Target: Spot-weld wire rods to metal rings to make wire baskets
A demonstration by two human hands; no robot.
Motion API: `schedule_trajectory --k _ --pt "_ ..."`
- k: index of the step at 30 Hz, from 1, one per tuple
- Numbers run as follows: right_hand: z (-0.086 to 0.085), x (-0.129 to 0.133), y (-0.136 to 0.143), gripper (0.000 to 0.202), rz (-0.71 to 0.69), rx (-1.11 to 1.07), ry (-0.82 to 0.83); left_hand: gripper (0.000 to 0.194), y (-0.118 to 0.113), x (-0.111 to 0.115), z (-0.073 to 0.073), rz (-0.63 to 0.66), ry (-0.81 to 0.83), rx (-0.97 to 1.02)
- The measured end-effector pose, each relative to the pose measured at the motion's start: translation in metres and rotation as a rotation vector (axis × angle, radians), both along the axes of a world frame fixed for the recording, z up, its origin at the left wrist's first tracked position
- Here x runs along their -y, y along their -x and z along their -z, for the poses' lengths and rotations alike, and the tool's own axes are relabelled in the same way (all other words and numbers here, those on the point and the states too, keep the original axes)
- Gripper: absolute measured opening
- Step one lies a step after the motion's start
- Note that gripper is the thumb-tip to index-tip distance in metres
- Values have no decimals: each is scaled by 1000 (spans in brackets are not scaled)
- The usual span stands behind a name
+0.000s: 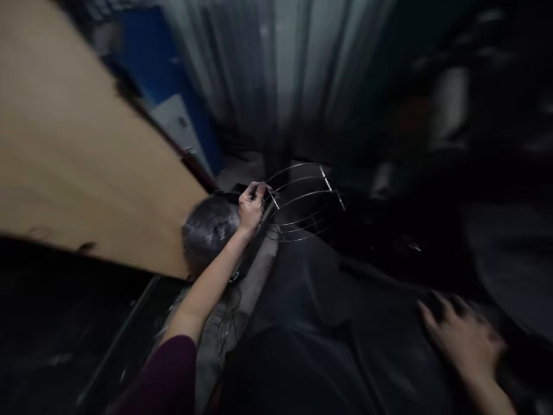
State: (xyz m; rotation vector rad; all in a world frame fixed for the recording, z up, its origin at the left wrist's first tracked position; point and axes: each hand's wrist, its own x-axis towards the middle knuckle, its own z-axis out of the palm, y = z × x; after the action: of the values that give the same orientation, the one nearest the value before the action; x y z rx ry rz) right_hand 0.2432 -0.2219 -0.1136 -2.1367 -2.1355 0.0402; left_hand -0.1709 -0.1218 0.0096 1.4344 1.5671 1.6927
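My left hand [250,208] reaches forward, its fingers pinched closed on the near end of a wire frame [302,196]. Thin, curved, shiny wires make up this frame, joined by short straight cross pieces. It is held up off the floor, beyond my knee. Low on the right, my right hand [464,337] is blurred by motion; its fingers are spread and hold nothing visible. It is over or beside my dark-clothed leg [367,323], and I cannot tell whether it touches the cloth.
A large wooden board [86,138] slants across the left. Beside my left forearm is a dark, shiny rounded object [209,227]. A blue panel [151,63] and a pale ribbed surface [285,63] stand at the back. The right side is dark and blurred.
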Motion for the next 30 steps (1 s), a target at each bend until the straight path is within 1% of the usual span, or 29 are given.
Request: schedule_trajectory --k 1,3,5,6,8,9,10,11,12,13,14,16,18,19,21,23,24,25,27,29,30 --pt "3 14 -1 50 138 -24 -54 38 -27 -7 4 92 26 -46" --pt "8 33 1 47 239 -87 -96 34 -76 -19 14 294 81 -177" --pt "13 38 0 42 284 -163 -119 31 -121 -28 31 510 176 -323" --pt "15 36 -5 40 266 -226 -137 31 -141 -32 41 612 233 -394" --pt "14 27 -28 37 246 -380 -171 32 -178 -36 61 798 337 -529" --pt "11 22 -45 37 282 -432 -200 32 -193 -36 69 877 377 -590" --pt "7 15 -67 38 358 -445 -224 33 -205 -34 76 940 408 -644" --pt "2 7 -91 41 458 -412 -216 34 -214 -32 81 983 431 -685" --pt "-3 -4 -117 44 561 -344 -181 35 -219 -30 85 1005 441 -703" --pt "-6 -17 -143 45 631 -260 -97 35 -221 -29 87 1000 436 -699" --pt "-7 -32 -167 44 649 -202 20 34 -220 -27 88 968 416 -678" --pt "-2 -61 -204 38 615 -166 227 33 -210 -24 90 855 353 -609" --pt "11 -83 -225 29 560 -189 363 34 -194 -20 93 728 316 -542" --pt "20 -90 -231 24 539 -192 417 34 -185 -17 94 679 316 -517" --pt "34 -95 -236 17 504 -188 484 32 -169 -14 95 617 321 -486" --pt "43 -92 -239 18 475 -175 493 29 -158 -12 90 576 296 -491" --pt "43 -88 -241 20 468 -165 481 27 -156 -12 86 557 272 -499" --pt "42 -83 -243 23 470 -152 460 25 -156 -12 81 543 243 -505" --pt "34 -73 -248 31 501 -117 402 22 -164 -14 69 541 175 -507" --pt "19 -66 -249 34 537 -83 343 20 -179 -14 57 585 101 -500" --pt "8 -65 -247 33 546 -60 323 20 -188 -13 51 625 68 -495"
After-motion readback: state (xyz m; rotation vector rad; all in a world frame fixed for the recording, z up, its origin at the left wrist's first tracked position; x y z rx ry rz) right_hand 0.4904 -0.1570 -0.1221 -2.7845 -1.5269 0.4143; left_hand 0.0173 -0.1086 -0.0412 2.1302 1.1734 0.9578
